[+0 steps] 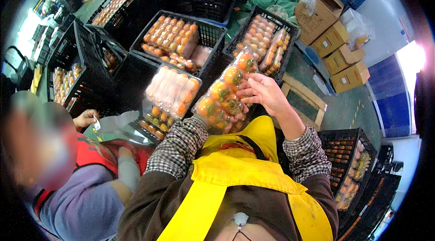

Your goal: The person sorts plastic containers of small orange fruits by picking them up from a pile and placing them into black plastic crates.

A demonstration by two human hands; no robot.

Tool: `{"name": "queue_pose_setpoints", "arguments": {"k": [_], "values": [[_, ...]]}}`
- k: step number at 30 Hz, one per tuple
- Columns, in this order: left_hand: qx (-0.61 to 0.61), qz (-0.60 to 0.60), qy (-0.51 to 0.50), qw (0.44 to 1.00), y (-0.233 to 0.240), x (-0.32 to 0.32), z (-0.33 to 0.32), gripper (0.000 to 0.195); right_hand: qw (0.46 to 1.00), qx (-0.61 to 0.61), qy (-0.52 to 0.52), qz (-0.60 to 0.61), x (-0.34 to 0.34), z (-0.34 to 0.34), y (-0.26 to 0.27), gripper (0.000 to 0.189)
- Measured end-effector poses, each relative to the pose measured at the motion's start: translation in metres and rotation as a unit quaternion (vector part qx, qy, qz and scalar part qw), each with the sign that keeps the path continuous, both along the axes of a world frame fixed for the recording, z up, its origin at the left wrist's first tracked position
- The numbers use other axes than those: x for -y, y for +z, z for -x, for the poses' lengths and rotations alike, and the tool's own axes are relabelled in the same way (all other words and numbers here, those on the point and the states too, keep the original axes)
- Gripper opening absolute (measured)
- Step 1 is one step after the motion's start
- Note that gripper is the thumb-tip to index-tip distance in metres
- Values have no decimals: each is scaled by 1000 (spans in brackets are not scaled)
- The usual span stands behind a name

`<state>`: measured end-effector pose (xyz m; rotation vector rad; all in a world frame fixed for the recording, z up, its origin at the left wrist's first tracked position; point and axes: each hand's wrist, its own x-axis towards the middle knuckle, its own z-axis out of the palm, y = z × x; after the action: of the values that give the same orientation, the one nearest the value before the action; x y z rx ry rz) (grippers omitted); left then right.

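A clear plastic clamshell pack of orange persimmons (221, 93) is tilted up in front of my chest. My left hand is mostly hidden beneath the pack and supports it from below; its checked sleeve (180, 142) reaches the pack's lower left. My right hand (260, 91) is at the pack's right side, fingers spread and fingertips against the plastic. Just left of it, more clear packs (173, 89) are stacked, the top one filled with persimmons under a pale covering. Green calyxes show on several fruits in the held pack.
Black plastic crates (212, 42) of packed persimmons stand ahead, with another crate (266, 42) right of them. A co-worker's hand (86, 118) at left holds a small white slip. Cardboard boxes (329, 39), a wooden frame (306, 96) and a side crate (346, 166) lie to the right.
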<state>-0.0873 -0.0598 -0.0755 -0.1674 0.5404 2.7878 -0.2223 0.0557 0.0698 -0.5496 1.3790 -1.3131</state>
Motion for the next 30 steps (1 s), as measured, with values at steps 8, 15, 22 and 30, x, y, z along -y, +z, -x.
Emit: {"name": "queue_pose_setpoints", "arguments": {"k": [8, 15, 22, 30], "values": [[-137, -195, -139, 961, -17, -11, 9, 78, 1000, 5, 5, 7, -2, 1, 3, 39], [-75, -157, -104, 979, -1, -8, 2, 82, 1000, 3, 20, -23, -11, 7, 9, 39], [7, -212, -139, 967, -24, -1, -4, 82, 985, 107, -79, -109, -51, 51, -17, 47], [21, -263, -167, 950, -42, -25, -7, 72, 993, -65, -71, -73, -44, 61, -56, 44]]}}
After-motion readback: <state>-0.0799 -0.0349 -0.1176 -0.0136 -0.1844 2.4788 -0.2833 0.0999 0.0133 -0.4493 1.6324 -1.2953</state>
